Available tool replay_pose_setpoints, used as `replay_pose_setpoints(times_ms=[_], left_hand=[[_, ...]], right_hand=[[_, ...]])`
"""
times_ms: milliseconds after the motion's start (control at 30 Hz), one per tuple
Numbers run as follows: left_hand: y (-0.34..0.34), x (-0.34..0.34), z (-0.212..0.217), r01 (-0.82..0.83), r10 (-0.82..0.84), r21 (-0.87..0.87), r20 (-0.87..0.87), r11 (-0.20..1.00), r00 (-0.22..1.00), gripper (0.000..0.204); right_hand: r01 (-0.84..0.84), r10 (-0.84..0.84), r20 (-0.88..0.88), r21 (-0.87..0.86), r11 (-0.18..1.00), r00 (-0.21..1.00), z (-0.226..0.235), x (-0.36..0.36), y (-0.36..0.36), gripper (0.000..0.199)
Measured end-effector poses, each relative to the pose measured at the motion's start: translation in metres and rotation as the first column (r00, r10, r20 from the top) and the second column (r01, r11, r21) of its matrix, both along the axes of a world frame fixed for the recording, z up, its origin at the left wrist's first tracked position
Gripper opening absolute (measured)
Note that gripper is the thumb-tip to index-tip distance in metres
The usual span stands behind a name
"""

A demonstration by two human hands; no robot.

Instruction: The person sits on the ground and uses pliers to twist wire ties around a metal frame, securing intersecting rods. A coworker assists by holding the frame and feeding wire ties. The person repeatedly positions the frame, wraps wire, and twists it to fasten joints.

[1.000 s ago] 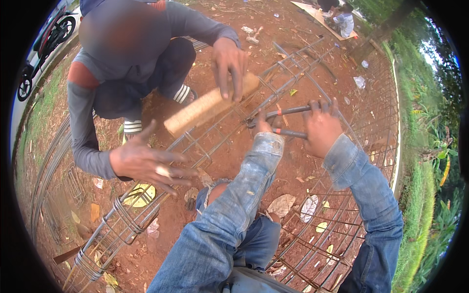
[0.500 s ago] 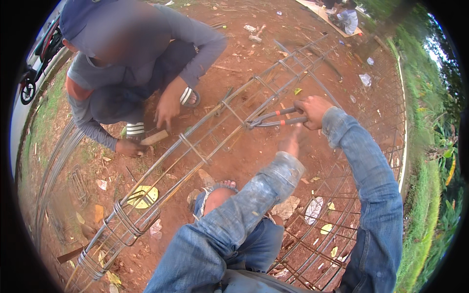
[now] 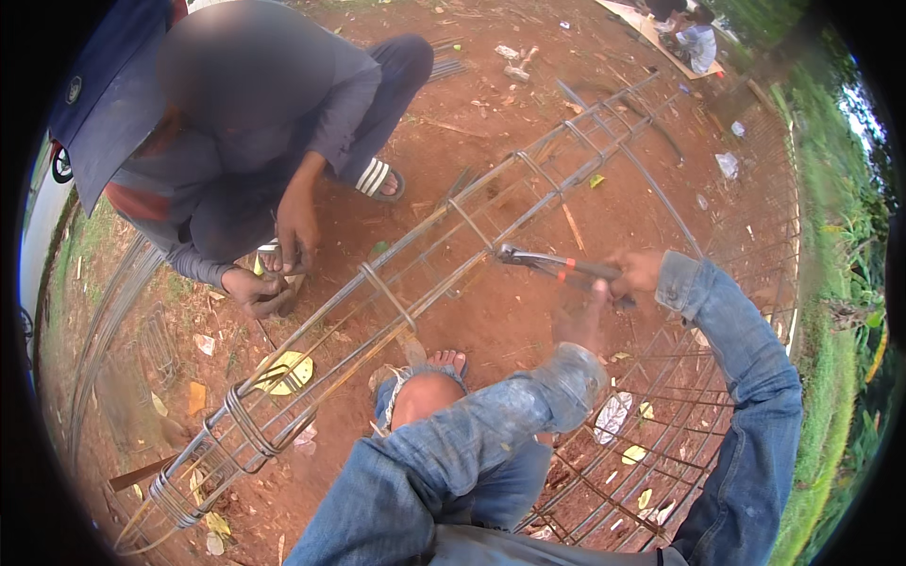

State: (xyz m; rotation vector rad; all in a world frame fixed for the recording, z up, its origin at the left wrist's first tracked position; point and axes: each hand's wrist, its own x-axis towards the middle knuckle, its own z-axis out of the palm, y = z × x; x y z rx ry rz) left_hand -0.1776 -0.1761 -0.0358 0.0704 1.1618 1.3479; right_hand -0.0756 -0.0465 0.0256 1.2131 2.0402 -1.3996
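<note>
A pair of end-cutting pincers (image 3: 557, 264) with red-orange bands on its dark handles is gripped in my right hand (image 3: 634, 274). The handles lie nearly together, and the jaws are at the near side bar of a long steel rebar cage (image 3: 415, 311). My left hand (image 3: 580, 325) is just below the handles, its raised fingertip close to them; motion smears the rest of its fingers. The cage runs diagonally from lower left to upper right, with square wire stirrups around its bars. Several stirrups are bunched at the lower left end.
Across the cage a co-worker (image 3: 236, 151) in a dark cap squats, both hands (image 3: 269, 283) close together. Steel mesh (image 3: 604, 472) lies beside my legs at right. Long bent rods (image 3: 99, 330) lie at far left. A yellow disc (image 3: 283, 374) lies under the cage. Others sit far off.
The pincers' handles have come together and my right hand has turned over. My left hand has shifted slightly right. The co-worker leans closer and has brought both hands together.
</note>
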Motion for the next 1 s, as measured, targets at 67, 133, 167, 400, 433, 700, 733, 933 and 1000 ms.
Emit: replay_pose_setpoints(times_ms=[67,133,167,400,433,700,733,933,1000], left_hand=[[0.011,-0.016,0.007,-0.16,0.165,-0.048,0.118,0.986,0.979,0.05],[0.032,-0.027,-0.011,-0.247,0.276,-0.158,0.201,0.956,0.94,0.048],[0.036,-0.03,-0.013,-0.258,0.275,-0.099,0.26,0.961,0.926,0.046],[0.039,-0.045,-0.014,-0.305,0.295,-0.025,0.34,0.952,0.893,0.033],[0.04,-0.044,-0.016,-0.341,0.334,-0.038,0.334,0.939,0.882,0.033],[0.048,-0.032,-0.017,-0.328,0.347,-0.117,0.385,0.937,0.855,0.025],[0.047,-0.032,-0.016,-0.344,0.378,-0.157,0.367,0.926,0.85,0.025],[0.044,-0.036,-0.008,-0.325,0.328,-0.07,0.356,0.943,0.875,0.032],[0.047,-0.037,-0.011,-0.305,0.291,-0.026,0.381,0.952,0.877,0.03]], right_hand=[[0.154,-0.163,-0.025,-0.225,0.962,0.986,-0.006,0.003,-0.025,0.035],[0.251,-0.298,-0.05,-0.42,0.872,0.953,-0.004,0.0,-0.043,0.039],[0.273,-0.353,-0.064,-0.509,0.816,0.933,-0.002,-0.001,-0.051,0.041],[0.061,-0.109,0.113,0.358,0.932,0.988,0.037,-0.035,-0.087,0.057],[-0.022,-0.087,0.187,0.513,0.858,0.978,0.048,-0.049,-0.108,0.062],[-0.222,-0.104,0.271,0.914,0.339,0.957,0.004,-0.03,-0.133,0.058],[-0.144,-0.085,0.202,0.884,0.444,0.976,0.008,-0.03,-0.128,0.054],[0.18,-0.19,0.118,0.092,0.979,0.975,0.035,-0.016,-0.077,0.029],[0.142,-0.147,0.197,0.036,0.989,0.969,0.048,-0.019,-0.06,0.031]])
